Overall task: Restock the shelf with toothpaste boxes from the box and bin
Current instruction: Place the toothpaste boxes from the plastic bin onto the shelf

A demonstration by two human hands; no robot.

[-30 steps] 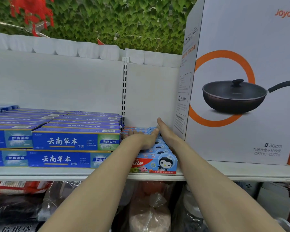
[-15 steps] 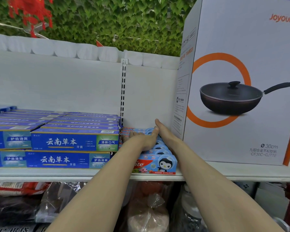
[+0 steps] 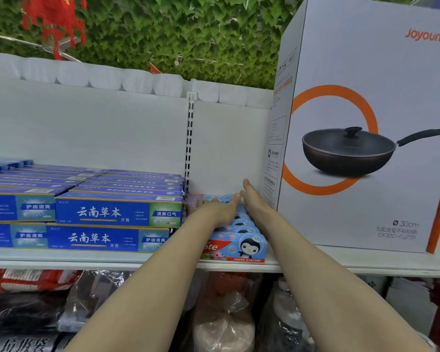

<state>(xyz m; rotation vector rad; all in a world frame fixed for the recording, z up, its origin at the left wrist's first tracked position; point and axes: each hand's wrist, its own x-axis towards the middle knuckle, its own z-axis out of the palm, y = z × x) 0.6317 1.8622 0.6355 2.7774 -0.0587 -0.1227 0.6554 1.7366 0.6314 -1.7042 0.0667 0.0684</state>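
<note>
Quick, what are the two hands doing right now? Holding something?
Left hand: open, flat on the row of kids' toothpaste boxes, holding nothing.
Right hand: open, fingers straight along the row's right side.

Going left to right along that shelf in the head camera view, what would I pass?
Stacked blue toothpaste boxes → slotted shelf upright → row of children's toothpaste boxes, with the left hand and right hand on them → big wok carton.

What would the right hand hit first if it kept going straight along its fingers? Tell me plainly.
Most likely the white back panel of the shelf. The right hand points away toward it, passing between the kids' toothpaste boxes and the wok carton. Depth is unclear, so the remaining gap cannot be judged.
</note>
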